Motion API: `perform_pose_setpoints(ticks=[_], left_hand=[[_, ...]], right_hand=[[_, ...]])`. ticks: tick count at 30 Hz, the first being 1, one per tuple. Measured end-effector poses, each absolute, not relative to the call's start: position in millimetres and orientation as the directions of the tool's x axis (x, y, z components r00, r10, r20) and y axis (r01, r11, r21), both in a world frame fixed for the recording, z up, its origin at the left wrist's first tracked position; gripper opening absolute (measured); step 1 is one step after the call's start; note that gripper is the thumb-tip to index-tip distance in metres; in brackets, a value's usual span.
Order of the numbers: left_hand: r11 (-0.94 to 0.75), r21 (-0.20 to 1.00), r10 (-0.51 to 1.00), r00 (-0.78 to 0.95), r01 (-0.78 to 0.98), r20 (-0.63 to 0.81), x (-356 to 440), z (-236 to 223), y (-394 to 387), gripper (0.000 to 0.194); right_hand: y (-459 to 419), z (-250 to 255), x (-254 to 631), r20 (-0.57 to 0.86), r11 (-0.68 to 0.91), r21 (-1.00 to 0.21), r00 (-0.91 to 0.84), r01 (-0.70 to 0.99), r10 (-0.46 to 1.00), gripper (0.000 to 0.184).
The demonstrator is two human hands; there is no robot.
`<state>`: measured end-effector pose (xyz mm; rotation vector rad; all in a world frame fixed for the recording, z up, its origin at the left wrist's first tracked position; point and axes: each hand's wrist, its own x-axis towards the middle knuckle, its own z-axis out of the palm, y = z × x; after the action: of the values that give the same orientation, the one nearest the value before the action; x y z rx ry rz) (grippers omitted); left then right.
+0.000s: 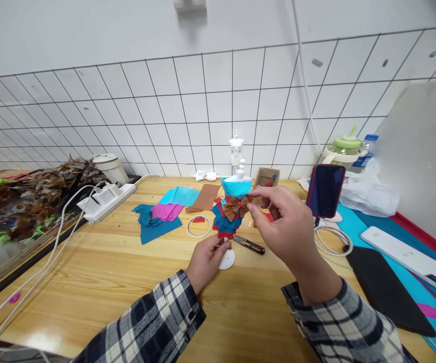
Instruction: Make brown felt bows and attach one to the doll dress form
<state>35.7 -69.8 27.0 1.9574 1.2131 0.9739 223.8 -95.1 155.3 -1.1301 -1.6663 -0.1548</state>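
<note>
Well in from the counter's point(157, 282) back edge, the left hand point(207, 262) grips the stand point(227, 259) of a small dressed mannequin point(236, 187) — the right hand point(286, 219) pinching the brown bow point(233, 208) at its waist.

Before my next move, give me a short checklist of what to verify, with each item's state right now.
1. Left hand steadying the small dress form: ok, it grips below the ruffled blue skirt.
2. Right hand on the brown bow: ok, it pinches the bow's right edge.
3. Bow fixed to the form: cannot tell, the contact behind it is hidden.
4. White base flat on the table: cannot tell from this angle.
5. Black snips out of both hands: ok, lying on the table.
6. Space around the form clear: not ok, the snips and a white ring lie close by.
</note>
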Motion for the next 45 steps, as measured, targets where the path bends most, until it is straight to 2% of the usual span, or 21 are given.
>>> perform_pose_setpoints(ticks=[4,13,18,27,34,42,45], left_hand=[[-0.364,0.817,0.923,0.29,0.447,0.253,36.6,28.5,-70.2,0.028],[-0.333,0.838,0.935,0.262,0.432,0.237,36.8,25.0,-67.7,0.027],[-0.323,0.86,0.938,0.255,0.396,0.234,36.8,25.1,-67.0,0.026],[-0.338,0.838,0.935,0.257,0.43,0.245,36.6,25.8,-67.7,0.028],[-0.355,0.844,0.927,0.271,0.402,0.261,36.1,23.2,-66.4,0.027],[-0.355,0.853,0.927,0.265,0.383,0.267,36.1,21.0,-65.6,0.027],[-0.349,0.855,0.928,0.268,0.383,0.259,36.2,22.1,-66.3,0.028]], right_hand=[[-94.8,155.6,223.8,0.794,0.525,-0.437,0.039,0.73,0.607,0.009],[-98.1,156.5,218.6,0.73,0.53,-0.53,0.039,0.662,0.682,0.007],[-96.1,152.1,214.4,0.646,0.408,-0.643,0.173,0.648,0.743,0.009],[-94.2,150.9,215.4,0.562,0.388,-0.755,0.217,0.529,0.798,0.007],[-93.3,148.3,211.1,0.57,0.454,-0.791,0.221,0.411,0.792,0.018],[-95.5,145.2,206.9,0.63,0.478,-0.731,0.214,0.487,0.746,0.015],[-95.5,144.7,205.9,0.641,0.488,-0.728,0.225,0.481,0.734,0.008]])
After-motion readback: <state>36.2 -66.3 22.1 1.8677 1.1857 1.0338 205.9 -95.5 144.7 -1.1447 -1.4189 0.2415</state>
